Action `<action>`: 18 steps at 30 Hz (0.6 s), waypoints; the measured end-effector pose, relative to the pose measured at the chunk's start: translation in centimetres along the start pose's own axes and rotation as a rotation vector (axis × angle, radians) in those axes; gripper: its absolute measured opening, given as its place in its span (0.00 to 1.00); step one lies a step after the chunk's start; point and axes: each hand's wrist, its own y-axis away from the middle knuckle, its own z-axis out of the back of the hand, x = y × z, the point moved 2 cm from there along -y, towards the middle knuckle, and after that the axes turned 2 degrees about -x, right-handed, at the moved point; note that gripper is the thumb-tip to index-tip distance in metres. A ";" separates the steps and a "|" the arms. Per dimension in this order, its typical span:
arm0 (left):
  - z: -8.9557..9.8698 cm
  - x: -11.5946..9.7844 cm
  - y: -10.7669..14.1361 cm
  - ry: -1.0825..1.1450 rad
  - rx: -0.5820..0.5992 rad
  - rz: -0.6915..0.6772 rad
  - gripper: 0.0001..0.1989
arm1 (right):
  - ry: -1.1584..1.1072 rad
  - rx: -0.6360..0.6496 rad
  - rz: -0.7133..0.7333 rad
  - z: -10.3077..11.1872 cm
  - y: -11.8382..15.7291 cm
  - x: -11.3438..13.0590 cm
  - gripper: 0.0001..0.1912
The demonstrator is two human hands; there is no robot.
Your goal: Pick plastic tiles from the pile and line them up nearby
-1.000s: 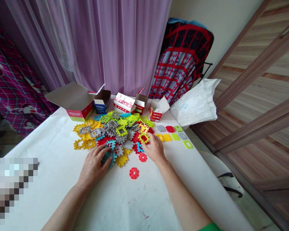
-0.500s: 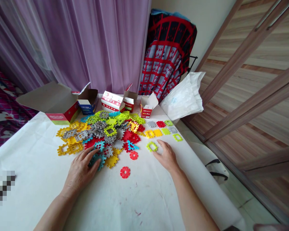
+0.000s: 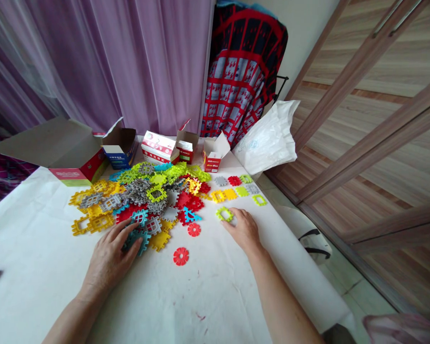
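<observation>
My right hand [image 3: 242,229] has its thumb and fingertips on a lime-green frame-shaped building tile [image 3: 224,214] at the right of the table. My left hand [image 3: 109,251] rests with fingers spread over a turquoise building tile [image 3: 143,241] at the near edge of a pile; its fingers partly hide that tile. The heap of notched plastic tiles [image 3: 139,191] mixes yellow, grey, green, red and blue pieces. Between my hands lie two red notched discs [image 3: 181,256]. Beyond my right hand, tiles [image 3: 241,191] lie in short rows, grey, red, green and yellow.
Along the back stand a large open box [image 3: 79,175], a blue box [image 3: 118,160], a red and white box [image 3: 159,148] and two small red boxes [image 3: 211,162]. A white bag [image 3: 268,138] leans at the back right corner. The white-covered table [image 3: 157,301] ends at the right.
My right hand has closed in on the lime-green tile, its fingertips now at the tile's edge. My left hand stays on the turquoise tile. The whole view has shifted slightly.
</observation>
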 end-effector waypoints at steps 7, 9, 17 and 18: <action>0.0 0.0 0.0 -0.019 -0.025 -0.028 0.25 | 0.000 0.027 -0.030 0.4 0.1 -1.1 0.15; 0.0 0.0 0.0 -0.020 -0.028 -0.032 0.25 | -0.017 0.026 -0.023 0.4 0.2 -1.3 0.14; -0.1 0.4 0.0 -0.011 -0.027 -0.047 0.24 | -0.101 -0.349 -0.391 2.2 -3.0 -7.3 0.22; -0.1 0.4 0.0 -0.006 -0.027 -0.042 0.24 | -0.119 -0.377 -0.452 2.4 -3.4 -8.4 0.23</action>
